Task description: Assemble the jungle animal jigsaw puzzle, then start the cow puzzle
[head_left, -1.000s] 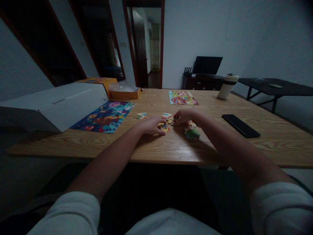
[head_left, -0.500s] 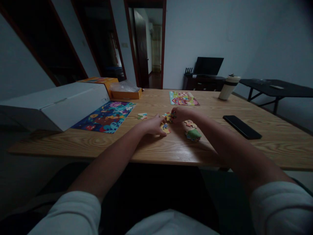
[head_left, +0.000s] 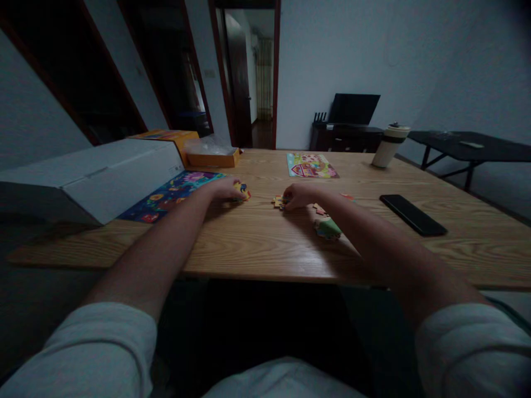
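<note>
Wooden table (head_left: 257, 249) in a dim room, small things gathered near its middle.
With twelve straight ahead of that middle, the left hand (head_left: 224, 189) at nine has its fingers closed on a yellow puzzle piece (head_left: 243, 191), likely pinched by the edge because it is flat. At three, the right hand (head_left: 302, 195) touches another piece (head_left: 276, 202); whether its fingertips pinch it, I cannot tell. A green-topped stack (head_left: 327, 228) sits at four, seemingly for easy reach. Farther out: phone (head_left: 412, 214) at three, cup (head_left: 390, 146) at two, picture sheet (head_left: 311, 166) at one, perhaps face up for viewing.
</note>
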The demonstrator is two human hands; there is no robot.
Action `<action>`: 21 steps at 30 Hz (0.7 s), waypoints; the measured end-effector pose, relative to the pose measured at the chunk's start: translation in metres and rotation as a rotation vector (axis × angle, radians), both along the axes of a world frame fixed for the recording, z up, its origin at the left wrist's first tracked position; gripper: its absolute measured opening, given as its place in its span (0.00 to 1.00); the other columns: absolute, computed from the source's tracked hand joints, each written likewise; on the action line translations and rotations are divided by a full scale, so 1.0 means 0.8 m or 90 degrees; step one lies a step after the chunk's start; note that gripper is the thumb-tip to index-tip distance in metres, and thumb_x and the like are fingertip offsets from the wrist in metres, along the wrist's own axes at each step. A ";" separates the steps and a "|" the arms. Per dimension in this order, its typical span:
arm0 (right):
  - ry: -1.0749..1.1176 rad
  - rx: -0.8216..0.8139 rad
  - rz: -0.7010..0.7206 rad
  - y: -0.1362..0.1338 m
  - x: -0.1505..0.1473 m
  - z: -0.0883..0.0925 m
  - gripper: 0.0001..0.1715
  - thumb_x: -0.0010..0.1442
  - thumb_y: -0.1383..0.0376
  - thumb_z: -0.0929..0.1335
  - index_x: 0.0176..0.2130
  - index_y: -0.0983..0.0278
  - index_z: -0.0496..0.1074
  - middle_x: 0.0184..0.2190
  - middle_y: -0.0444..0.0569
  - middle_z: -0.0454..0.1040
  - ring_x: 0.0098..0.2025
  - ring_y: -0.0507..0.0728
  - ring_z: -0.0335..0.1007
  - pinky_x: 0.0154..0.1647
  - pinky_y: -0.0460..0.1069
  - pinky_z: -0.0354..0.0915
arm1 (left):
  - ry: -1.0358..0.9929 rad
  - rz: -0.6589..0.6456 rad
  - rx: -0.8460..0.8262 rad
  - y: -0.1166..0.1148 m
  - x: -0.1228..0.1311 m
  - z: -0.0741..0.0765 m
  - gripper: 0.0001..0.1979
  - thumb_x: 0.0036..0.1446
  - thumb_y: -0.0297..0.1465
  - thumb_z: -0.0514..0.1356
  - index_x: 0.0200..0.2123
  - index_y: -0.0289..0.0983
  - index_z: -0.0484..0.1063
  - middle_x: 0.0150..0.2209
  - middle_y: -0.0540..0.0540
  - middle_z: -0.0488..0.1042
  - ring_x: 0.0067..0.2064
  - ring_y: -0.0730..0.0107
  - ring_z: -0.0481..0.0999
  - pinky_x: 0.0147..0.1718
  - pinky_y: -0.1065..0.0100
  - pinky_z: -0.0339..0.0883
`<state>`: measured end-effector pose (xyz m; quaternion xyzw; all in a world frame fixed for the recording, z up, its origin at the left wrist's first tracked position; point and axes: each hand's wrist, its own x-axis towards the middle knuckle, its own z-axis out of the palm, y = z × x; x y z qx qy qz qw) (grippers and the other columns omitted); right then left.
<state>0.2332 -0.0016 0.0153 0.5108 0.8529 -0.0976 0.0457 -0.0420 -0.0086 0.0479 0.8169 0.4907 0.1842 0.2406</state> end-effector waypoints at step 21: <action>0.106 0.055 0.047 -0.094 0.031 0.011 0.42 0.51 0.49 0.72 0.60 0.66 0.71 0.52 0.59 0.76 0.49 0.66 0.74 0.48 0.55 0.68 | 0.414 -0.111 0.004 0.019 0.101 -0.025 0.38 0.47 0.46 0.66 0.61 0.41 0.67 0.56 0.42 0.75 0.53 0.56 0.74 0.46 0.67 0.65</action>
